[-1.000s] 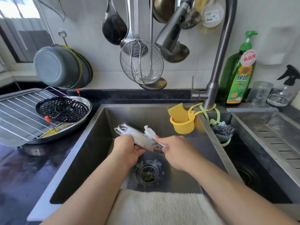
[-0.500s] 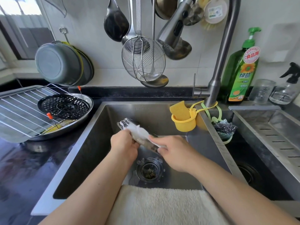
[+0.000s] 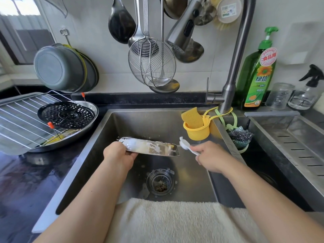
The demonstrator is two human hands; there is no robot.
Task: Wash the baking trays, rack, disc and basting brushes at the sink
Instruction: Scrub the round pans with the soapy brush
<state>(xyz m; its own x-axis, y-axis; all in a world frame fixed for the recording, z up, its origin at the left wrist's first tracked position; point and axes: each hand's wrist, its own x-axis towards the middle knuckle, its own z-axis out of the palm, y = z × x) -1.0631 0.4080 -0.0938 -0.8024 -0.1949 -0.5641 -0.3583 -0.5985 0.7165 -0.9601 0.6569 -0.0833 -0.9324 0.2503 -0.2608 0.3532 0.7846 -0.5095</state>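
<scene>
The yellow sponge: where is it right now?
In the head view, the yellow sponge stands in a yellow holder hung from the tap, right of the sink.

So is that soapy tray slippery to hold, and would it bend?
Probably slippery: the small metal tray is smeared with white suds, and the left hand grips only one end. It likely stays stiff, since it juts out level over the sink without sagging. It seems light, as one hand carries it while the right hand holds the brush.
</scene>
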